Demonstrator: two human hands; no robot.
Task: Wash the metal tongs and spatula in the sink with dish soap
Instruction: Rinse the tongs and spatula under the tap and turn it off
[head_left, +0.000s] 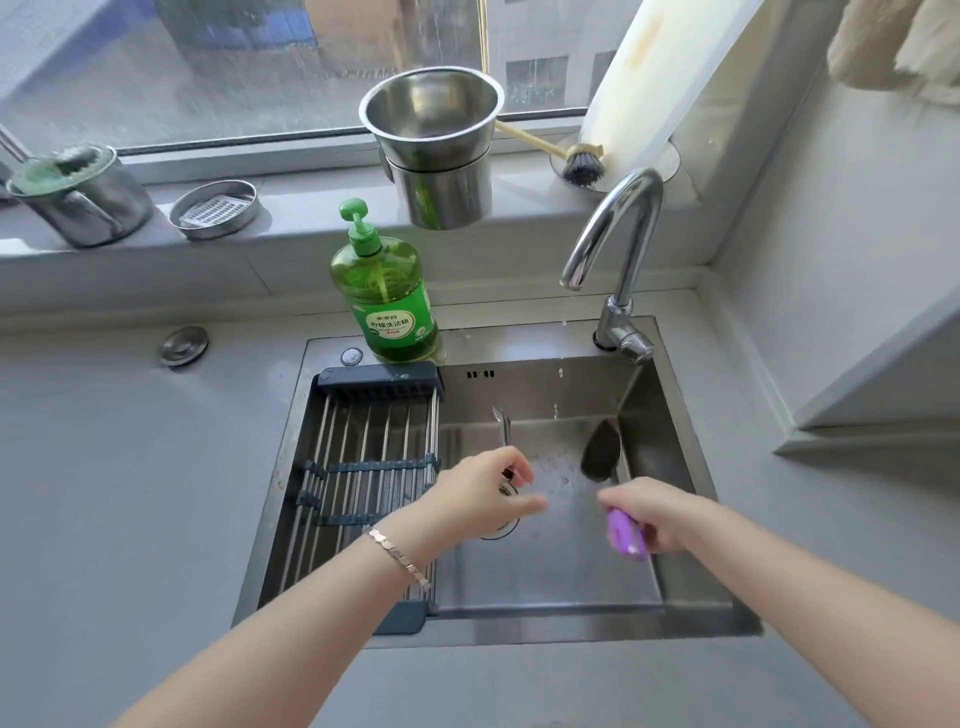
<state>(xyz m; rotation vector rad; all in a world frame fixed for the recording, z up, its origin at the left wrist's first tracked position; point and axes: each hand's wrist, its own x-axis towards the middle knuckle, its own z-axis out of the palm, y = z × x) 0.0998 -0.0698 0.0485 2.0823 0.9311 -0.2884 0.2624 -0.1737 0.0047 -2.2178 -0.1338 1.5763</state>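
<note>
Over the steel sink (691, 618), my left hand (480, 499) grips the metal tongs (503, 423), whose tips point up and away from me. My right hand (657, 512) is closed on the purple handle (626, 532) of the spatula, whose dark blade (601, 449) points toward the far right of the basin. A few drops fall from the faucet (615, 244) above it. The green dish soap bottle (387, 296) stands on the sink's back ledge, well clear of both hands.
A roll-up drying rack (358, 467) covers the sink's left part. On the windowsill stand two stacked steel pots (434, 150), a steel cup with a green scrubber (78, 192), a soap dish (214, 209) and a dish brush (582, 163). Grey counter surrounds the sink.
</note>
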